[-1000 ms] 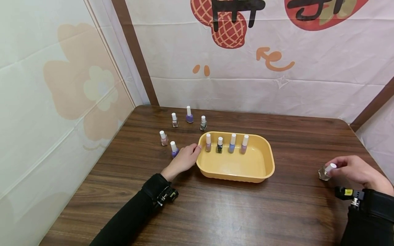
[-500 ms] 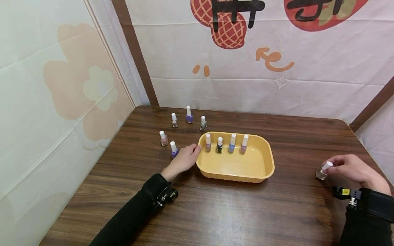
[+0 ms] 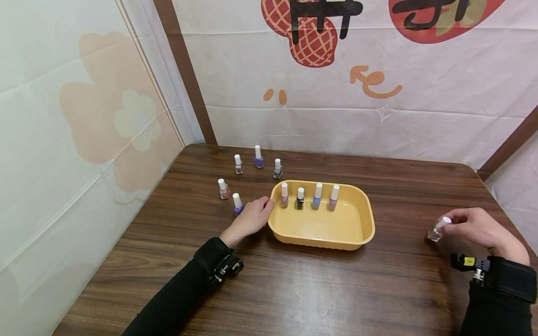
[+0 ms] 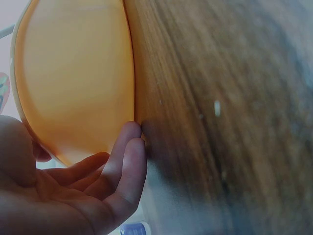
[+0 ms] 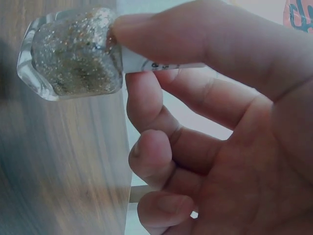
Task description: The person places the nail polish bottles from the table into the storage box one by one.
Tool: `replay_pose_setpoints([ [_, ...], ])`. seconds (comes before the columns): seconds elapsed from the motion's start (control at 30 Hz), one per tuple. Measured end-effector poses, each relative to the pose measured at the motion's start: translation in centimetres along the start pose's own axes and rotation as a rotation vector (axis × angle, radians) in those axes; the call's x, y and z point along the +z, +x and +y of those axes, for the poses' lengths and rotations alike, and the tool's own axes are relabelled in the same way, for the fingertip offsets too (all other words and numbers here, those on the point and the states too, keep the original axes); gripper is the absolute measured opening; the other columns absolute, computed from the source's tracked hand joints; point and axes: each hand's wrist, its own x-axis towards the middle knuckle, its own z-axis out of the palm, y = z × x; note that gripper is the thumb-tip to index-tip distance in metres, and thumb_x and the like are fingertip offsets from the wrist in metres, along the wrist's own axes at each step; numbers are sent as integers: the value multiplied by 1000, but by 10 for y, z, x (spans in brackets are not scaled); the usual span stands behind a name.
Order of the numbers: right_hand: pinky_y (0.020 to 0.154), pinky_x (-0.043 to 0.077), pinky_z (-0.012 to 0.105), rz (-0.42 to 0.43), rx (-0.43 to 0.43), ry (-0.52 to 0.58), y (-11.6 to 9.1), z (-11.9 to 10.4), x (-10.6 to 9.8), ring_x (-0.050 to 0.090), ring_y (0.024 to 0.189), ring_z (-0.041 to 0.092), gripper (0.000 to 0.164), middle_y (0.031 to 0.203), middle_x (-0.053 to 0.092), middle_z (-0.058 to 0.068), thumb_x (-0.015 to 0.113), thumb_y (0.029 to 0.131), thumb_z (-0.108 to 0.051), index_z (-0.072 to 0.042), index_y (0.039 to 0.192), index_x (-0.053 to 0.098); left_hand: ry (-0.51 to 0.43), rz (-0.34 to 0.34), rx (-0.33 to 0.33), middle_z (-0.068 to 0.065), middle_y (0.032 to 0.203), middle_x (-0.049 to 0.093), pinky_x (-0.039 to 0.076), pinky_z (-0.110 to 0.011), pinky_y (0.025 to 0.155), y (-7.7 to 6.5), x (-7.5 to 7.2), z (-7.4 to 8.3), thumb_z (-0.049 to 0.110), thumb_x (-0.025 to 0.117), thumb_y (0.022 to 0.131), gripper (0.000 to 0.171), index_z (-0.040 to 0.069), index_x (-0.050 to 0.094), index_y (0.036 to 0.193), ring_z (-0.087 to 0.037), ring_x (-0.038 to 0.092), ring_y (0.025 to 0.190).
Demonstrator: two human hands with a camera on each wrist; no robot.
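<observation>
At the right of the head view, my right hand [image 3: 479, 228] pinches a nail polish bottle [image 3: 435, 233] by its white cap, tilted close over the table. Clear glass with silver and gold glitter shows in the right wrist view, where thumb and fingers grip the cap [image 5: 142, 61]. My left hand [image 3: 252, 217] holds the left end of a yellow plastic tray [image 3: 323, 242]; in the left wrist view its fingers [image 4: 132, 166] curve against the outer wall [image 4: 78, 88]. Standing along the tray's back are a mauve bottle [image 3: 284, 200], a black one [image 3: 300, 203], a blue one [image 3: 316, 202] and a pink one [image 3: 333, 204].
Several more nail polish bottles stand left of and behind the tray: purple [image 3: 258, 161], glittery grey [image 3: 277, 171], pinkish [image 3: 238, 167], pink [image 3: 224, 191], and purple [image 3: 238, 207] right beside the left hand. The brown wooden table [image 3: 294, 289] meets a printed cloth wall [image 3: 336, 126] behind.
My right hand has shifted slightly to the left and away from me, carrying the glitter nail polish bottle. The left hand and the tray have stayed in place.
</observation>
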Motion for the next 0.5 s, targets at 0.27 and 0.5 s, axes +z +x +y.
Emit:
replay_pose_setpoints([
  [0.27,63,44,24,30,-61,-16,2,-11,0,52,74,3,34,93,67,7,65,92,-27,3,108,66,0,4,4,-3,70,57,42,-26,55,-1,0,1,31,35,104,38,4,62,104,-14,53,59],
  [0.5,64,44,24,40,-94,15,6,-24,-1,53,74,4,29,92,67,6,65,92,-27,-1,106,68,-7,6,0,-3,68,57,42,-26,54,-1,0,1,32,36,104,38,5,62,101,-13,53,57],
])
